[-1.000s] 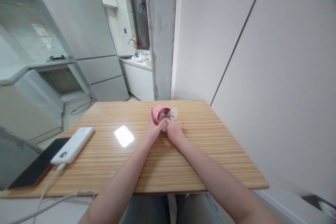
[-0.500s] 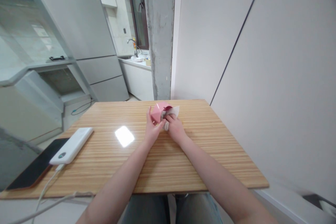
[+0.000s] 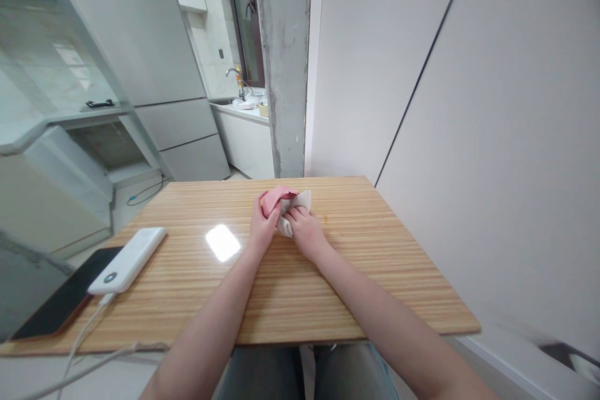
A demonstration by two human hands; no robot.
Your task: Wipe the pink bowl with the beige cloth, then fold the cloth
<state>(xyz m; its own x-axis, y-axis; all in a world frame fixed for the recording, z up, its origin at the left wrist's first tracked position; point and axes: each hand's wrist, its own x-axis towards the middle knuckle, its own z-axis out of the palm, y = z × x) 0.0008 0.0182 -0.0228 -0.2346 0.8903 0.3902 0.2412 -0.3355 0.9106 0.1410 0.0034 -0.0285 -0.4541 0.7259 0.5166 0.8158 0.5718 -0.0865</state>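
Where the two forearms meet above the far middle of the wooden desk (image 3: pixel 328 275), a pink and white folded paper piece (image 3: pixel 284 203) is held between both hands. It is pinched at its pink side by the left hand (image 3: pixel 260 228), whose grip is closed on it with the thumb on top. Its white side is grasped by the right hand (image 3: pixel 304 231), the fingers being curled around the lower edge (the fingertips themselves are hidden behind the paper). Whether the paper rests on the desk or is lifted just clear of it cannot be told. Well apart from the hands, at the left edge of the desk, a white power bank (image 3: pixel 127 259) is seen with a white cable (image 3: pixel 82 340) leading off toward the near edge, and a dark phone (image 3: pixel 60 303) lies just beside it. A bright patch of reflected light (image 3: pixel 222 242) is visible on the desk between the power bank and the hands.
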